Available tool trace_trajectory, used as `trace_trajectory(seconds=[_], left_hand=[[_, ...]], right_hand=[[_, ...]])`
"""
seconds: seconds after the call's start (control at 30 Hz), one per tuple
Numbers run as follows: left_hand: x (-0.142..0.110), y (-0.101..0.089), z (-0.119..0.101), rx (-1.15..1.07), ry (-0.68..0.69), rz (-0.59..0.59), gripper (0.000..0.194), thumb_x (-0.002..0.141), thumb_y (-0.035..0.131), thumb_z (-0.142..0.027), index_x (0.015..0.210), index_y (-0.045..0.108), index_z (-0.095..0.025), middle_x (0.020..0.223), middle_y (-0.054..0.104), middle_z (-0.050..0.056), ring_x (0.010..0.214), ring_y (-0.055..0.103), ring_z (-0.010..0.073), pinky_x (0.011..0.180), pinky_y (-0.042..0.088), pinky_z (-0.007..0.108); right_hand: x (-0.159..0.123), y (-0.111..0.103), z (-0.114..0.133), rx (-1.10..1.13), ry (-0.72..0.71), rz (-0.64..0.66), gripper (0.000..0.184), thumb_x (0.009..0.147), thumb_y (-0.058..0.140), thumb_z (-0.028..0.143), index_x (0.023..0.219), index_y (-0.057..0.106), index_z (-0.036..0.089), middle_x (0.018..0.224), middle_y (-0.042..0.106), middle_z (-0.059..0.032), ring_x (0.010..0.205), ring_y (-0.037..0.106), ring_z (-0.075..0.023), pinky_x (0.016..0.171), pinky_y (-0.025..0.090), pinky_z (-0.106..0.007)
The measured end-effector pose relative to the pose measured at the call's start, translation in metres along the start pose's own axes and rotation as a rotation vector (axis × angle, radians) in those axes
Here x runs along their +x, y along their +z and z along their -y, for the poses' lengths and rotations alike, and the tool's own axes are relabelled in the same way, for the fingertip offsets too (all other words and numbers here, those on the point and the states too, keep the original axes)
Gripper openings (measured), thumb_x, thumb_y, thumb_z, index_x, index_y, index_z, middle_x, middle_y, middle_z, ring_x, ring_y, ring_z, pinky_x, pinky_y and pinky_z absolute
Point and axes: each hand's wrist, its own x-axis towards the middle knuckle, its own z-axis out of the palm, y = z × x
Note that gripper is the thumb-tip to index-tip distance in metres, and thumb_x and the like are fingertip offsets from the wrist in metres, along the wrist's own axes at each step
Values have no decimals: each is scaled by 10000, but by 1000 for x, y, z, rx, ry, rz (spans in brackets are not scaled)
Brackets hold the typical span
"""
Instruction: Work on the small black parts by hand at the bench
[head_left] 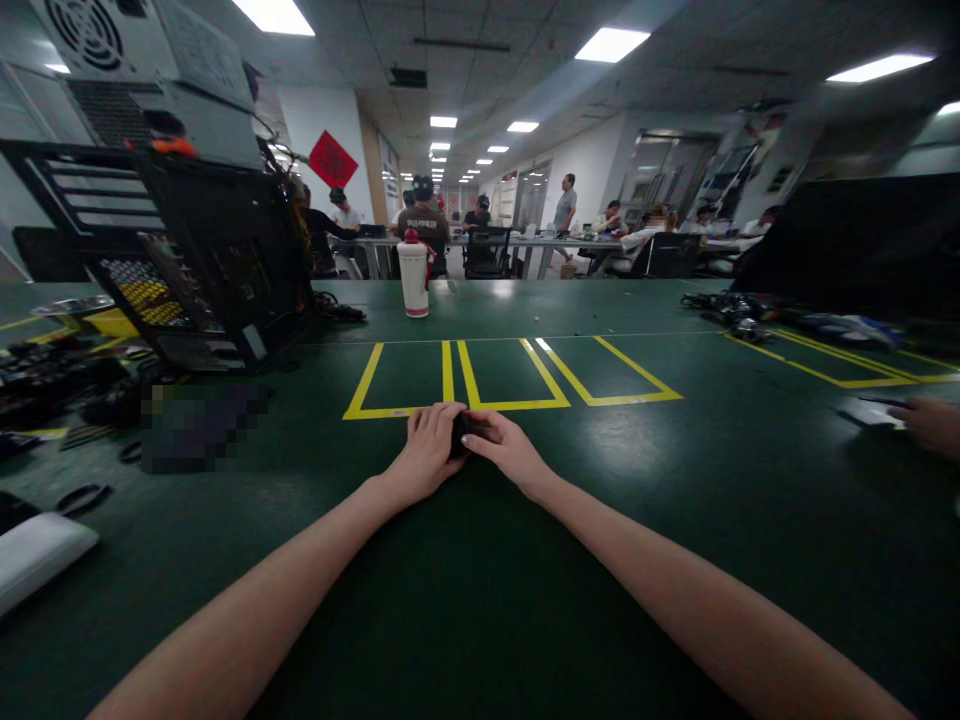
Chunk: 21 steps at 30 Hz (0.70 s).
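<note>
Both hands meet over the green table (495, 580), just in front of the yellow tape outlines (514, 405). My left hand (429, 447) is wrapped round a small black object (458, 436), its kind too dark and covered to make out. From the other side, my right hand (511, 452) closes on the same object, its thumb and fingertips pinching the near right edge. Most of the object lies hidden behind the fingers.
An open black computer case (202, 260) stands at the left, near tangled cables (45, 360). Behind the tape stands a white cup with a red lid (415, 275). Another person's hand (934, 425) works at the right edge. More people sit at tables beyond.
</note>
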Motion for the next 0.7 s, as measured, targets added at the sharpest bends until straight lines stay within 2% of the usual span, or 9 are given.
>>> trace_trajectory(seconds=[0.13,0.27,0.47,0.7], left_hand=[[0,1,0,14,-6,-1,562,683,520,-143,1172,243,-159,1154,391,115,1086,367,262,900,279,433],[1,2,1,16,-13,-13,545,697,515,-162,1170,245,-166,1151,394,112,1084,370,262,897,283,437],[0,-2,0,-5,-14,16,559,702,508,-146,1186,230,-172,1169,384,109,1097,363,257,918,268,441],[1,0,1,-9,-26,21,564,699,525,-151,1185,241,-176,1174,379,99,1104,354,249,934,256,440]], right_hand=[[-1,2,1,45,-57,-4,337,651,625,230,961,495,215,978,536,-21,935,544,-164,848,434,-347],[-2,2,3,19,-45,-26,271,680,594,237,938,509,220,977,535,-14,920,550,-158,833,444,-338],[-1,0,4,-2,34,-8,381,692,585,253,1057,480,214,1073,533,-48,996,525,-176,891,412,-374],[-3,1,6,48,-7,9,308,678,600,203,964,490,220,1010,532,-18,973,538,-169,851,448,-343]])
